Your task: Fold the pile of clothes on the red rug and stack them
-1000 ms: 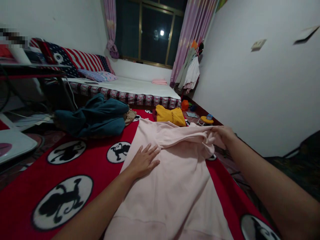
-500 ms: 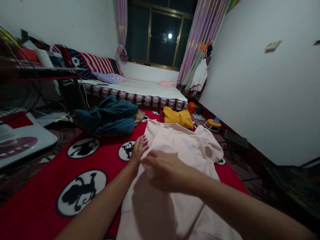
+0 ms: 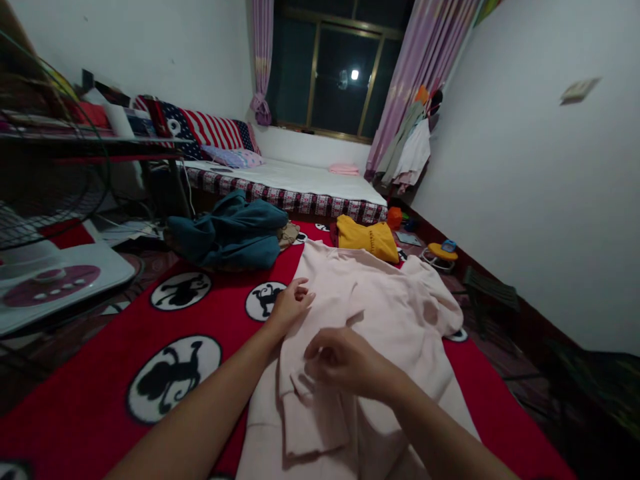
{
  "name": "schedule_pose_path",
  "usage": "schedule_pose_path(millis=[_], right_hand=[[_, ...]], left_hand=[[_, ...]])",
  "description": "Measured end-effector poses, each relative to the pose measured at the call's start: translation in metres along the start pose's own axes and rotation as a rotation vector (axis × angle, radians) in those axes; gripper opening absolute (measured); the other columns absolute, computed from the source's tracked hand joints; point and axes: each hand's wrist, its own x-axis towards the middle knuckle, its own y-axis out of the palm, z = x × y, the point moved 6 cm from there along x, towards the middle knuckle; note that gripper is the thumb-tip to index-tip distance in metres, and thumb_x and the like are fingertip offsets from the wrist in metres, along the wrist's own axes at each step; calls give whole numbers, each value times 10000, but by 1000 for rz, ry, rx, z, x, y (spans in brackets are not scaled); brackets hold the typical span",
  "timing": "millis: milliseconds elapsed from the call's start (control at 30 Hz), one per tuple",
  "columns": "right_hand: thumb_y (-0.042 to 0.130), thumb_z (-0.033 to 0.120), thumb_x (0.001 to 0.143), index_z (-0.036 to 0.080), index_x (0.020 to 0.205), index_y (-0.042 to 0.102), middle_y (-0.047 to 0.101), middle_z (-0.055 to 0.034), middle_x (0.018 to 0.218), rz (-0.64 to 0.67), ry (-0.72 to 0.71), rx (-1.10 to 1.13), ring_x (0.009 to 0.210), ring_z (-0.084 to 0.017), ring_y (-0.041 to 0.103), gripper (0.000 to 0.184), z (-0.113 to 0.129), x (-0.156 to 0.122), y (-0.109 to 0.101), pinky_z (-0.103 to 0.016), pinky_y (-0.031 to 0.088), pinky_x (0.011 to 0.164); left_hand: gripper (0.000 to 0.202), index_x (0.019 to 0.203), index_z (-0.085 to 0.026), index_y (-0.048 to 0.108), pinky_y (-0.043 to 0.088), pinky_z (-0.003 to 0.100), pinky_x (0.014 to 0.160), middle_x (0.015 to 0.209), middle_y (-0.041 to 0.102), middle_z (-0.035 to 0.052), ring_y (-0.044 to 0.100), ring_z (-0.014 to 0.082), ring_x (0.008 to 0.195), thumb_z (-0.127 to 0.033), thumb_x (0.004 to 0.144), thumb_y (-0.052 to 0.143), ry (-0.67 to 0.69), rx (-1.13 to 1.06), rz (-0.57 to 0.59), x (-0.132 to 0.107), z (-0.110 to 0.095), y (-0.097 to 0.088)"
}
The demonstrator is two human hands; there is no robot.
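A pale pink sweatshirt (image 3: 395, 307) lies spread on the red blanket, its left-side sleeve (image 3: 317, 427) folded inward and running down the front, cuff toward me. My left hand (image 3: 293, 303) rests at the garment's left edge near the fold, fingers loosely bent and apart, gripping nothing visible. My right hand (image 3: 345, 360) is just over the folded sleeve, its fingers curved with a gap between thumb and forefinger. Its lower fingertips are slightly blurred, and no cloth shows pinched in them. The opposite sleeve (image 3: 440, 303) lies bunched at the right.
The red blanket (image 3: 105, 373) has white circles with black figures. Beyond the sweatshirt are a teal garment pile (image 3: 230, 230) and a folded yellow garment (image 3: 367, 237). A bed (image 3: 295, 180) stands under the window. A small stool (image 3: 493, 293) is at right, a white appliance (image 3: 65, 280) at left.
My right hand has moved toward me, and the sleeve now lies down along the sweatshirt's front. My left hand's fingers have bent more. The view has shifted slightly left.
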Motion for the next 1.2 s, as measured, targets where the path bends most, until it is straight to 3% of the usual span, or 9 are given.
schedule_pose_path(millis=[167, 367, 500, 633, 733, 800, 1000, 1100, 1200], right_hand=[[538, 76, 746, 194, 859, 667, 653, -25, 894, -451, 230, -230, 730, -125, 606, 208, -56, -7, -42, -223, 423, 661], [514, 91, 763, 210, 915, 685, 638, -54, 1060, -394, 186, -432, 749, -147, 617, 257, -97, 9, -44, -245, 427, 643], [461, 40, 714, 178, 827, 669, 659, -47, 853, -632, 86, -297, 773, -166, 607, 274, -118, 4, -62, -265, 458, 707], [491, 55, 692, 182, 802, 672, 651, -35, 829, -654, 305, -323, 723, -164, 592, 247, -144, -10, -72, -276, 461, 671], [521, 70, 720, 181, 917, 662, 620, -70, 1029, -667, 351, -424, 769, -169, 598, 266, -129, -21, -73, -284, 460, 652], [528, 40, 713, 180, 979, 634, 589, -82, 1096, -666, 203, -424, 854, -181, 596, 319, -98, -27, -70, -298, 471, 715], [570, -3, 712, 219, 1028, 638, 579, -62, 1152, -61, -287, -124, 1063, -179, 540, 392, -6, -50, -17, -304, 458, 886], [631, 20, 671, 251, 1172, 610, 542, -68, 1263, 66, -296, -149, 1120, -210, 500, 552, 8, -58, 8, -341, 444, 909], [624, 26, 681, 244, 1151, 630, 576, -72, 1250, 28, -287, -264, 1131, -241, 485, 518, 5, -53, 24, -393, 410, 936]], left_hand=[[393, 1134, -152, 626, 486, 257, 688, 818, 673, 38, 625, 155, 705, -196, 743, 626, 153, 309, -44, -7, -14, 1], [248, 1043, -227, 665, 441, 249, 668, 867, 702, 14, 629, 154, 713, -191, 812, 583, 245, 554, -114, -15, -21, -4], [190, 1010, -247, 661, 416, 256, 651, 848, 701, 7, 634, 171, 753, -220, 844, 573, 219, 652, -154, -16, -21, -9], [150, 966, -248, 654, 401, 257, 643, 840, 706, 5, 637, 174, 766, -210, 845, 575, 186, 705, -152, -16, -20, -10], [142, 958, -248, 654, 403, 256, 657, 852, 709, 7, 638, 177, 787, -217, 851, 565, 189, 727, -145, -17, -20, -9], [144, 959, -244, 657, 409, 255, 669, 866, 710, 13, 639, 177, 799, -225, 857, 557, 191, 731, -143, -17, -20, -9], [140, 933, -239, 670, 419, 260, 686, 856, 712, 16, 638, 179, 798, -237, 863, 548, 200, 718, -139, -17, -20, -9], [144, 935, -240, 669, 417, 261, 683, 862, 713, 16, 637, 179, 794, -236, 859, 548, 203, 717, -145, -17, -20, -9], [152, 943, -243, 669, 416, 260, 682, 862, 712, 14, 636, 177, 790, -234, 850, 549, 203, 721, -145, -18, -20, -9]])
